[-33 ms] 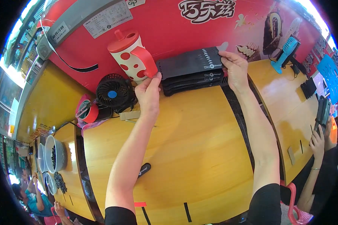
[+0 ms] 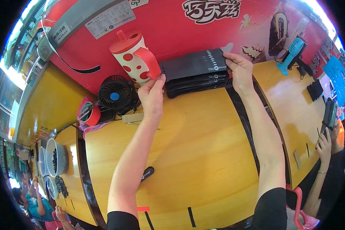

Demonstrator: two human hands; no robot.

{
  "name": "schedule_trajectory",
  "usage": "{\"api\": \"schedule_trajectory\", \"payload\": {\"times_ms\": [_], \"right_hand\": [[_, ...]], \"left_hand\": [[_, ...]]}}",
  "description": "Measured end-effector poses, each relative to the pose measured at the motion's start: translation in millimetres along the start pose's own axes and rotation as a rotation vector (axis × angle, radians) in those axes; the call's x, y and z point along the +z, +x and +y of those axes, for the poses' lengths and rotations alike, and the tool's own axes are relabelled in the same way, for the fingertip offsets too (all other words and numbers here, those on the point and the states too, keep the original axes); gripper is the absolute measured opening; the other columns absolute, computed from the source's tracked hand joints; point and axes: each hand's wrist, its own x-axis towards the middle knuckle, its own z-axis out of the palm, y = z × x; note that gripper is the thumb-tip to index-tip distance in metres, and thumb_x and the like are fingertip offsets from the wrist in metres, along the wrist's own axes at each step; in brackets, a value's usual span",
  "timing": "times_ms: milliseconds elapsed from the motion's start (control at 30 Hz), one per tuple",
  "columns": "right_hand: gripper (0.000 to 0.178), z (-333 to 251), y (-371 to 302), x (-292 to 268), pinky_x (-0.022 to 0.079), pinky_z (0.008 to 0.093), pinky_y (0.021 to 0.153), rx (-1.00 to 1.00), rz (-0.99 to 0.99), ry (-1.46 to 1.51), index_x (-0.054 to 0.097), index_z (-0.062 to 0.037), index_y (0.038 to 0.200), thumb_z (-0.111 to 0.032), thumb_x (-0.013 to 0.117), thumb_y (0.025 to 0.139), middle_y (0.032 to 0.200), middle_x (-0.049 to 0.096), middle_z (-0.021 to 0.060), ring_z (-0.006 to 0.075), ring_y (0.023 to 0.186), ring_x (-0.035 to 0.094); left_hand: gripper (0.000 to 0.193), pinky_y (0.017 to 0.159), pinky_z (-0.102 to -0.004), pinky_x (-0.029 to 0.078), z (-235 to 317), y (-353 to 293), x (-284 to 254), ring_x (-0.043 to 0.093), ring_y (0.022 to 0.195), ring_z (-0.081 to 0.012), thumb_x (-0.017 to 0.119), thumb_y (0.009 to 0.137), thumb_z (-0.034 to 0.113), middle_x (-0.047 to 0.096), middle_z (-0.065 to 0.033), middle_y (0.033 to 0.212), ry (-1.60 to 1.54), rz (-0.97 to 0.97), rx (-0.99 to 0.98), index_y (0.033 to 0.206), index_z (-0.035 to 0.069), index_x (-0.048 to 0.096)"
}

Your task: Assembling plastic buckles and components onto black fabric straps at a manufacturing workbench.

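You had your left hand [image 2: 151, 94] and right hand [image 2: 239, 69] pinched on opposite ends of the top black panel [image 2: 193, 64] just right of the spotted jug [image 2: 132, 53]; lifting both ends level looked smartest.

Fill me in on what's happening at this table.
A person reaches across a yellow wooden table with both bare hands to a stack of flat black sheets lying against the red wall. The left hand grips the stack's left edge, the right hand its right end. Beside the stack stands a red and white dotted jug, with a small black fan and a tape roll further left. Another person sits at the right.
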Motion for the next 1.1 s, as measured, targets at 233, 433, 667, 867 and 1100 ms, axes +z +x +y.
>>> {"api": "schedule_trajectory", "payload": {"times_ms": [233,433,667,867,1100], "right_hand": [[0.020,1.1,-5.5,3.4,0.044,0.0221,0.065,0.047,0.039,-0.132,0.071,-0.0020,0.100,0.003,0.061,0.083,0.086,0.068,0.0022,0.0086,0.074,0.059],[0.020,13.1,-2.8,-0.5,0.043,0.0210,0.067,-0.079,0.010,-0.382,0.070,0.0011,0.100,0.002,0.059,0.083,0.089,0.068,0.0035,0.0075,0.076,0.057],[0.022,5.7,-5.3,6.2,0.047,0.0267,0.074,-0.100,0.017,-0.491,0.069,0.0053,0.098,0.000,0.060,0.079,0.087,0.070,0.0102,0.0132,0.080,0.062],[0.022,5.6,-5.4,2.1,0.046,0.0254,0.072,0.007,0.019,-0.289,0.069,0.0049,0.100,0.000,0.062,0.080,0.088,0.069,0.0072,0.0129,0.078,0.061],[0.023,0.7,-8.8,1.3,0.045,0.0250,0.073,0.149,0.048,-0.173,0.069,0.0045,0.102,0.001,0.063,0.080,0.089,0.068,0.0067,0.0126,0.080,0.060]], "left_hand": [[0.010,0.053,-0.0203,0.031,-2.2,-0.5,0.7,0.043,0.060,-0.0024,0.072,0.081,0.007,0.058,0.0056,0.070,-0.027,0.029,0.004,0.086,-0.002,0.072],[0.010,0.053,-0.0204,0.031,-9.4,4.9,-2.9,0.043,0.060,-0.0025,0.071,0.080,0.005,0.057,0.0056,0.070,0.031,0.010,0.033,0.088,-0.002,0.072],[0.014,0.057,-0.0206,0.035,-1.1,-0.8,-3.0,0.045,0.064,-0.0031,0.073,0.082,0.012,0.059,0.0058,0.073,-0.021,-0.014,0.010,0.092,0.002,0.073],[0.015,0.061,-0.0214,0.037,-7.2,-2.9,-3.6,0.046,0.068,-0.0029,0.071,0.086,0.016,0.059,0.0076,0.075,-0.085,-0.049,0.051,0.095,0.005,0.074],[0.015,0.060,-0.0219,0.036,-4.7,3.1,-4.6,0.044,0.066,-0.0046,0.072,0.085,0.014,0.057,0.0056,0.073,0.040,-0.031,-0.023,0.094,0.003,0.074]]}}
